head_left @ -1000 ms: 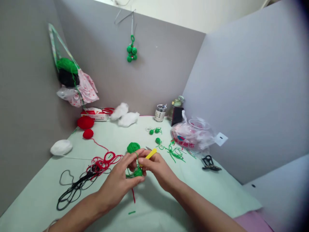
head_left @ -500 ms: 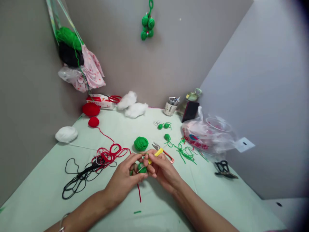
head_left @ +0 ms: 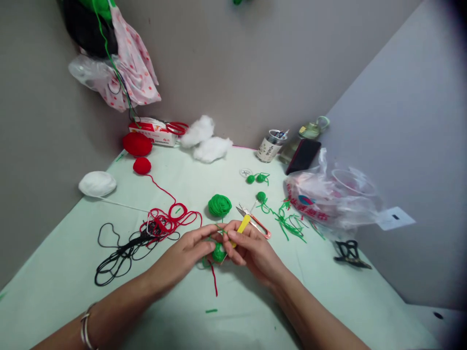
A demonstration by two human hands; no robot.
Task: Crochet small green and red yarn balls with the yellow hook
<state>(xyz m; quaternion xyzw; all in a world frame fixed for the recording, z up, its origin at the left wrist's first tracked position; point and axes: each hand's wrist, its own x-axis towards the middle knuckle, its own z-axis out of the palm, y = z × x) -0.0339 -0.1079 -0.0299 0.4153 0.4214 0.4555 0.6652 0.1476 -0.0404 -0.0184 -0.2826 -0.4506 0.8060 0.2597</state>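
My left hand (head_left: 195, 244) is closed around a small green crocheted ball (head_left: 219, 253), its fingers bent over the far side. Between the thumb and fingers of my right hand (head_left: 251, 245) is a crochet hook (head_left: 241, 228) with a yellow handle; its metal shank points down beside the ball. A thin green strand (head_left: 221, 228) runs between the fingertips of both hands. From under the ball a red yarn tail (head_left: 214, 282) hangs toward me. The green yarn ball (head_left: 219, 205) lies just beyond my hands, near orange-handled thread snips (head_left: 260, 227).
Left are tangled red yarn (head_left: 171, 218), black cord (head_left: 120, 260) and a white yarn ball (head_left: 97, 183). Green scraps (head_left: 292, 226), a plastic bag (head_left: 321, 194) and a black claw clip (head_left: 352, 255) lie right. White stuffing (head_left: 211, 148) and a pen can (head_left: 270, 147) stand behind.
The view has tilted down, so the hanging green ornament is almost out of sight. My left fingers have shifted on the green ball, which shows more now. The hook stays in my right hand.
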